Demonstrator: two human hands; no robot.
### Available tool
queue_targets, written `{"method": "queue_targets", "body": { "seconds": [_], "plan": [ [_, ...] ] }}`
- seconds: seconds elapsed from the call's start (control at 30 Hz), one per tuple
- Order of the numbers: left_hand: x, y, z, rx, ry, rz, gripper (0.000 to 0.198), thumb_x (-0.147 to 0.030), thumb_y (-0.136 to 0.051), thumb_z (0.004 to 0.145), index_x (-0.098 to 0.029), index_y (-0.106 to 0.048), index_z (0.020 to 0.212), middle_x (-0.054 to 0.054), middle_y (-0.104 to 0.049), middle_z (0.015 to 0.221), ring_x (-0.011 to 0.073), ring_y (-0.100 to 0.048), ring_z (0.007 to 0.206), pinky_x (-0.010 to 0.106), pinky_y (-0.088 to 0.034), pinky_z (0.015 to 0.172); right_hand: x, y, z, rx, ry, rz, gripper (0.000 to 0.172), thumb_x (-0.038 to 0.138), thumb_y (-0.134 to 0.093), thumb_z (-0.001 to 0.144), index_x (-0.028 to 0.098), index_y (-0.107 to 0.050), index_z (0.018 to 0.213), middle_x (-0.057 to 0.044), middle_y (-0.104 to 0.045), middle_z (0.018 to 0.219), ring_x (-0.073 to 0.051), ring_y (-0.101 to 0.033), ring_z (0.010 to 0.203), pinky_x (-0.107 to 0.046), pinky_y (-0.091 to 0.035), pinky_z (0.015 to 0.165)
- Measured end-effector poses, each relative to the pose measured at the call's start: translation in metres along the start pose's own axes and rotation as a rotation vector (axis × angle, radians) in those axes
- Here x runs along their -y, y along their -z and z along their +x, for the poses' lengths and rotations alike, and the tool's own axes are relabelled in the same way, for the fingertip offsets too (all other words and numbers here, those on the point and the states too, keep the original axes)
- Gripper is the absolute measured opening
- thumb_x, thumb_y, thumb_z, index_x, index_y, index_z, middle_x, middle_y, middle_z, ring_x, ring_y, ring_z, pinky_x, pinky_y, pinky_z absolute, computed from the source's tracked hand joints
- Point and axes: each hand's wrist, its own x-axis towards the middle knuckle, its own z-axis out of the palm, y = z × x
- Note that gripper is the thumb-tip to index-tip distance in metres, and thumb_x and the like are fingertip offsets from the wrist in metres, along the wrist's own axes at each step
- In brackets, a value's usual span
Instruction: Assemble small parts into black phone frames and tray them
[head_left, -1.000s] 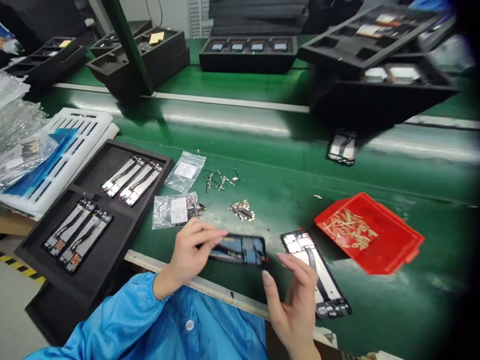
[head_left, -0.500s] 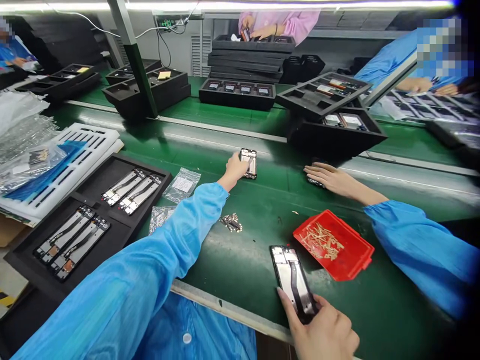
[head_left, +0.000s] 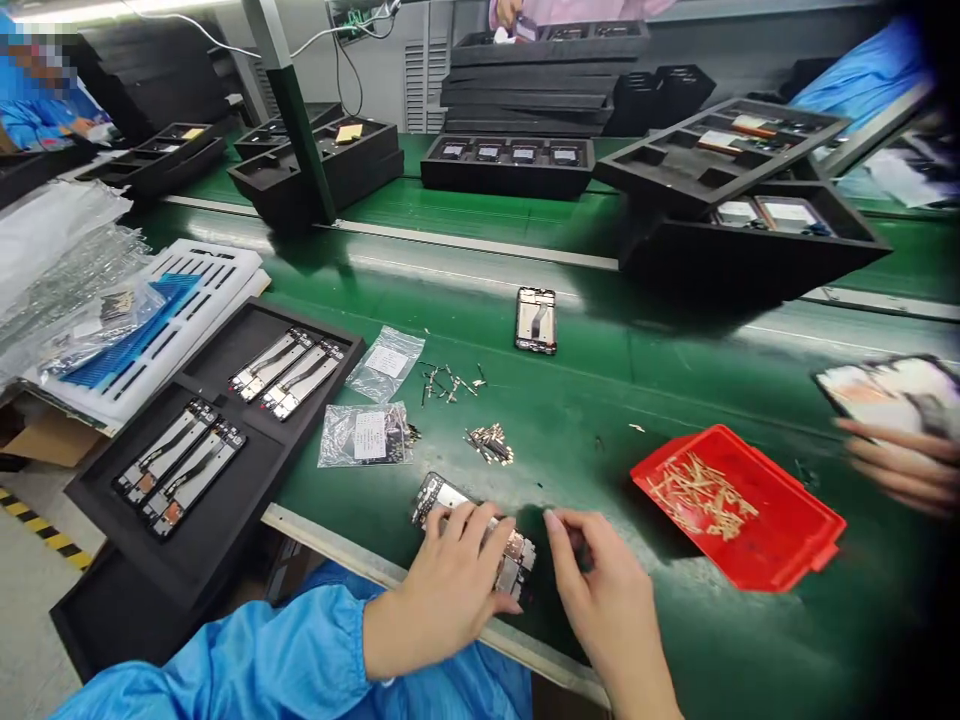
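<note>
One phone frame (head_left: 450, 495), silvery w/ black end + coppery patch, at 6 o'clock on table (head_left: 585, 420), slanting 10-to-4, held under L hand (head_left: 454, 575); R hand (head_left: 604, 585), 5 o'clock, thumb + index close, can't tell if gripping anything.

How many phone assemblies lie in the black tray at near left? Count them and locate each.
4: two phone assemblies in the far compartment of the black tray, two in its near one. None looks hidden.

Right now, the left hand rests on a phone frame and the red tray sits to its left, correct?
Not quite: the head view shows the red tray to the right of the left hand, which does rest on a phone frame.
</note>
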Motion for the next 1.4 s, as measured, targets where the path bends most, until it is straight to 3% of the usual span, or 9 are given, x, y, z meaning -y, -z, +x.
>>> {"method": "queue_targets", "body": {
  "seconds": [0.13, 0.27, 0.5, 0.6, 0.7, 0.83, 1.1, 1.23, 1.4],
  "plan": [
    [0.018, 0.009, -0.017, 0.017, 0.058, -0.023, 0.080, -0.057, -0.082, 0.095, -0.023, -0.049, 0.159, 0.018, -0.057, 0.156, 0.0409, -0.056, 0.139, 0.064, -0.047, 0.115, 0.016, -0.040, 0.045, 0.091, 0.140, -0.057, 0.037, 0.050, -0.047, 0.115, 0.024, -0.069, 0.102, -0.008, -0.071, 0.097, -0.026, -0.063, 0.091, -0.041, -0.049, 0.081],
    [0.025, 0.024, -0.028, -0.007, 0.042, -0.206, 0.066, -0.044, -0.079, 0.098, -0.025, -0.053, 0.156, 0.017, -0.060, 0.153, 0.0379, -0.057, 0.136, 0.062, -0.048, 0.114, 0.021, -0.066, 0.061, 0.070, 0.126, -0.108, 0.041, 0.047, -0.043, 0.115, 0.022, -0.066, 0.093, -0.011, -0.066, 0.090, -0.029, -0.056, 0.088, -0.043, -0.041, 0.076],
    [0.038, 0.035, 0.003, -0.384, 0.260, -0.841, 0.037, -0.043, -0.057, 0.110, -0.019, -0.072, 0.134, 0.012, -0.079, 0.119, 0.0260, -0.073, 0.108, 0.044, -0.059, 0.098, 0.041, -0.054, 0.038, 0.126, 0.169, 0.060, 0.027, 0.040, -0.049, 0.116, 0.024, -0.061, 0.098, -0.005, -0.064, 0.092, -0.023, -0.058, 0.085, -0.037, -0.048, 0.075],
    [0.045, 0.039, 0.016, -0.283, 0.356, -1.102, 0.042, -0.054, -0.062, 0.106, -0.015, -0.078, 0.101, 0.008, -0.080, 0.094, 0.0216, -0.074, 0.086, 0.033, -0.059, 0.080, 0.054, -0.044, 0.023, 0.196, 0.195, 0.273, 0.016, 0.030, -0.056, 0.114, 0.025, -0.062, 0.100, -0.003, -0.064, 0.092, -0.019, -0.061, 0.085, -0.031, -0.051, 0.073],
    [0.050, 0.050, 0.018, -0.094, 0.352, -1.099, 0.043, -0.047, -0.061, 0.107, -0.015, -0.071, 0.080, 0.003, -0.072, 0.075, 0.0166, -0.066, 0.070, 0.028, -0.052, 0.070, 0.055, -0.034, 0.012, 0.245, 0.142, 0.432, 0.010, 0.024, -0.060, 0.111, 0.025, -0.063, 0.102, -0.002, -0.063, 0.094, -0.017, -0.062, 0.084, -0.028, -0.053, 0.072],
    [0.055, 0.068, 0.012, 0.054, 0.173, -0.768, 0.027, -0.027, -0.056, 0.109, -0.017, -0.071, 0.088, 0.001, -0.071, 0.082, 0.0163, -0.061, 0.080, 0.029, -0.047, 0.081, 0.046, -0.028, 0.006, 0.240, 0.059, 0.491, 0.012, 0.025, -0.060, 0.111, 0.027, -0.068, 0.121, -0.003, -0.065, 0.102, -0.016, -0.065, 0.085, -0.025, -0.057, 0.073],
    [0.061, 0.074, 0.009, 0.043, -0.076, -0.309, 0.034, -0.023, -0.047, 0.114, -0.017, -0.069, 0.088, 0.003, -0.064, 0.083, 0.0190, -0.054, 0.080, 0.033, -0.045, 0.077, 0.042, -0.026, 0.000, 0.322, 0.179, 0.529, 0.019, 0.016, -0.061, 0.110, 0.028, -0.074, 0.118, -0.003, -0.071, 0.101, -0.014, -0.069, 0.088, -0.023, -0.056, 0.078],
    [0.067, 0.070, 0.009, -0.056, -0.117, -0.365, 0.031, -0.024, -0.045, 0.115, -0.016, -0.073, 0.126, 0.010, -0.073, 0.104, 0.0227, -0.064, 0.097, 0.035, -0.055, 0.087, 0.041, -0.028, -0.002, 0.301, 0.111, 0.571, 0.015, 0.019, -0.064, 0.109, 0.027, -0.076, 0.114, -0.004, -0.072, 0.099, -0.016, -0.069, 0.085, -0.024, -0.056, 0.073],
    [0.055, 0.048, 0.003, -0.185, -0.207, -0.811, 0.047, -0.022, -0.048, 0.112, -0.017, -0.060, 0.157, 0.016, -0.073, 0.145, 0.0264, -0.072, 0.130, 0.041, -0.058, 0.113, 0.055, -0.039, -0.003, 0.152, 0.005, 0.688, 0.009, 0.021, -0.066, 0.108, 0.026, -0.074, 0.107, -0.003, -0.070, 0.093, -0.017, -0.067, 0.078, -0.026, -0.054, 0.065]
  ]
}}
